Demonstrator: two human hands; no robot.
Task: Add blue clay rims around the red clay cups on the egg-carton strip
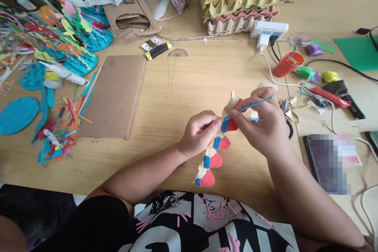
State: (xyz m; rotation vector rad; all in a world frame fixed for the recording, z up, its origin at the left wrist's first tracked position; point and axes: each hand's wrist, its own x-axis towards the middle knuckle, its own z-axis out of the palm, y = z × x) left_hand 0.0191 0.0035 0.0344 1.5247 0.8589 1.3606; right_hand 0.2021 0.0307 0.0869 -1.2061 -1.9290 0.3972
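Observation:
A ragged beige strip (202,171) with red rounded lobes and blue patches runs diagonally in front of me, above the table's near edge. My left hand (202,130) pinches its left side near the upper part, thumb and fingers closed. My right hand (261,120) is closed around a thin blue stick (255,103), whose left tip touches the strip by the uppermost blue patch. The right fingers partly cover the strip's top end. A small blue and white piece shows beside the right palm.
A cardboard sheet (112,94) lies left, beside colourful paper scraps and blue crafts. Egg trays (236,0) and a power strip (270,28) stand behind. Rightward are a red cup (288,64), clay lumps, scissors, cables and a phone (323,163).

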